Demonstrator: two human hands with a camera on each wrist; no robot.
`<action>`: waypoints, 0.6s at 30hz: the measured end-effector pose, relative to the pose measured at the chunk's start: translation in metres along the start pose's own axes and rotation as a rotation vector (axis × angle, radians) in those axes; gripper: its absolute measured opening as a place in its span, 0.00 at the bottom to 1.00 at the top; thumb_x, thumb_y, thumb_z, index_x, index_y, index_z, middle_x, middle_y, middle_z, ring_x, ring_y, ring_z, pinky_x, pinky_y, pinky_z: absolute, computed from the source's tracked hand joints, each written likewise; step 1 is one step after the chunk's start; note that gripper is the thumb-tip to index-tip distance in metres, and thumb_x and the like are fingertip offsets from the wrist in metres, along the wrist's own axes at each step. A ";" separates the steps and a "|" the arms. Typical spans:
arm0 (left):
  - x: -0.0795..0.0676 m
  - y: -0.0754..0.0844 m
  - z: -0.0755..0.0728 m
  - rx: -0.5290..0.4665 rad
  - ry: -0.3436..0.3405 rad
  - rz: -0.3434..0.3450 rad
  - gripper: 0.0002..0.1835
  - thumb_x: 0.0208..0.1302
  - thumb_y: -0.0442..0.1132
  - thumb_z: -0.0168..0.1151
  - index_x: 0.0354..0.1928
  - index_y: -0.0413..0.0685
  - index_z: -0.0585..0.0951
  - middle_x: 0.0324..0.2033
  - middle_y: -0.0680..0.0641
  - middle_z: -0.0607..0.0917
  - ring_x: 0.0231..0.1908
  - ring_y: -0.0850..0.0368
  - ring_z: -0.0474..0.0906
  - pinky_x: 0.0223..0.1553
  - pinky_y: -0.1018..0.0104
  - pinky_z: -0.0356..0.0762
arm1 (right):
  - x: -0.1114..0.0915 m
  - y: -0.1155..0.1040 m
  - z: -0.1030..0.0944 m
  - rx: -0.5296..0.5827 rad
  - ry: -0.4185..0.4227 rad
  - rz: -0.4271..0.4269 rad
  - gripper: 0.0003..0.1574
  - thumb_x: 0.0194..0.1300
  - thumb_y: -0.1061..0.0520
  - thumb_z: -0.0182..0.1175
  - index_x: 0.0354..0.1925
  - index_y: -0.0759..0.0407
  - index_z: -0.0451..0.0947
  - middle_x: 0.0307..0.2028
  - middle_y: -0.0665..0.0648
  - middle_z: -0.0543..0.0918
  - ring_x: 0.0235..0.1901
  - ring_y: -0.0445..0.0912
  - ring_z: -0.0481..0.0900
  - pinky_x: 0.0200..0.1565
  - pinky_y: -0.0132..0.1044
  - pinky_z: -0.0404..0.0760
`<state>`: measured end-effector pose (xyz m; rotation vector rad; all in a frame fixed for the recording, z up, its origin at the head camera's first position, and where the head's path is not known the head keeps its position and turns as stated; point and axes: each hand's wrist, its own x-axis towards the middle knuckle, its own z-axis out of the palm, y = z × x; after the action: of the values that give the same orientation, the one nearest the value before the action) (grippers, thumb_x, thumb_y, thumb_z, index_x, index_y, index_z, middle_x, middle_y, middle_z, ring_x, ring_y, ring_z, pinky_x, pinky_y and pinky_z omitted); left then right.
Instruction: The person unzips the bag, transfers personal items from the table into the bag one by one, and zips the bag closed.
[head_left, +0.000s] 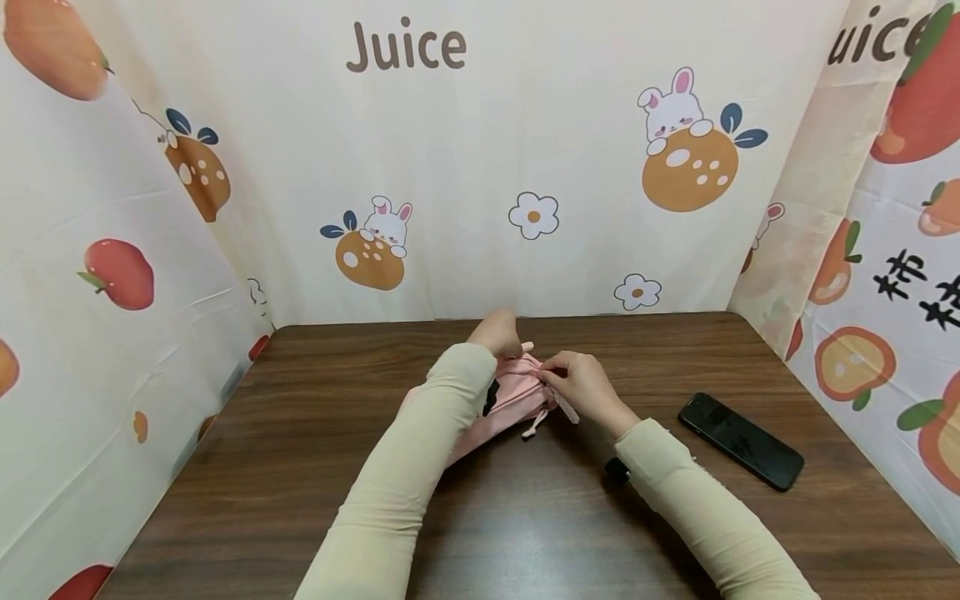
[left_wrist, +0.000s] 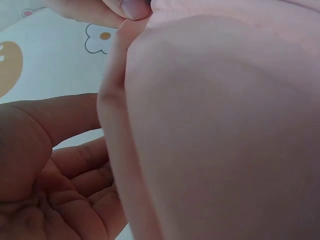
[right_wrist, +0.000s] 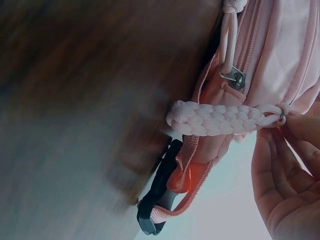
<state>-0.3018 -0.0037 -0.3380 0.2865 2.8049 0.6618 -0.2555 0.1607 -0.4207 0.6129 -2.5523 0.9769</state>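
Observation:
A pink zippered bag [head_left: 517, 387] lies on the table between both hands. My left hand [head_left: 498, 333] bends over its far side; in the left wrist view, the thumb and fingers [left_wrist: 75, 117] reach behind the bag's pink fabric [left_wrist: 215, 125], which hides their tips. At the bag's right end, my right hand [head_left: 588, 383] pinches the cord end of a braided zipper pull [right_wrist: 217, 119] between thumb and fingertips. Beside it, another zipper slider [right_wrist: 234, 77] carries a looped cord pull. A black buckle [right_wrist: 159, 190] hangs from the bag's pink strap.
A black phone [head_left: 741, 440] lies on the dark wood table [head_left: 300, 500] to the right. Near the right sleeve is a small black object [head_left: 617, 471], its kind unclear. Printed curtains [head_left: 480, 167] stand at the back and both sides.

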 end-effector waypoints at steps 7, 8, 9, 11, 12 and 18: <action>0.005 -0.005 -0.003 -0.022 -0.025 -0.006 0.11 0.59 0.31 0.64 0.21 0.45 0.75 0.21 0.49 0.75 0.21 0.56 0.67 0.21 0.68 0.66 | 0.000 0.000 0.001 0.012 0.016 -0.030 0.03 0.59 0.60 0.68 0.30 0.59 0.87 0.29 0.54 0.87 0.28 0.41 0.80 0.33 0.37 0.77; 0.005 -0.006 -0.003 -0.036 -0.032 -0.009 0.15 0.60 0.31 0.63 0.17 0.47 0.73 0.17 0.51 0.71 0.18 0.58 0.63 0.19 0.68 0.63 | 0.000 -0.001 0.000 0.012 0.010 -0.022 0.03 0.59 0.60 0.68 0.30 0.59 0.87 0.30 0.54 0.87 0.29 0.42 0.80 0.33 0.37 0.77; 0.005 -0.006 -0.004 -0.047 -0.035 -0.010 0.18 0.60 0.30 0.62 0.14 0.48 0.70 0.14 0.52 0.67 0.16 0.58 0.59 0.18 0.68 0.60 | 0.000 -0.002 0.000 0.014 0.000 -0.009 0.03 0.59 0.59 0.68 0.31 0.58 0.88 0.30 0.54 0.87 0.29 0.42 0.81 0.34 0.38 0.78; 0.005 -0.007 -0.005 -0.075 -0.044 -0.012 0.23 0.60 0.29 0.59 0.10 0.49 0.65 0.10 0.53 0.61 0.13 0.60 0.52 0.16 0.68 0.55 | 0.000 -0.003 -0.001 0.008 -0.010 0.001 0.03 0.60 0.59 0.68 0.31 0.58 0.88 0.31 0.54 0.88 0.30 0.43 0.81 0.35 0.39 0.78; 0.004 -0.008 -0.006 -0.084 -0.042 -0.007 0.23 0.60 0.28 0.58 0.09 0.49 0.65 0.09 0.53 0.60 0.13 0.61 0.51 0.16 0.68 0.54 | 0.000 -0.003 -0.001 0.004 -0.013 0.006 0.03 0.60 0.59 0.68 0.32 0.58 0.88 0.31 0.54 0.88 0.30 0.43 0.81 0.35 0.39 0.78; -0.004 -0.010 -0.013 -0.121 -0.019 0.028 0.21 0.55 0.26 0.57 0.09 0.50 0.66 0.10 0.55 0.60 0.13 0.61 0.52 0.16 0.69 0.54 | 0.000 -0.003 -0.002 -0.008 -0.015 0.017 0.03 0.60 0.59 0.68 0.32 0.57 0.88 0.31 0.53 0.88 0.30 0.42 0.81 0.35 0.37 0.77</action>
<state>-0.3030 -0.0188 -0.3312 0.3083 2.7340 0.8272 -0.2538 0.1595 -0.4177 0.5996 -2.5776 0.9705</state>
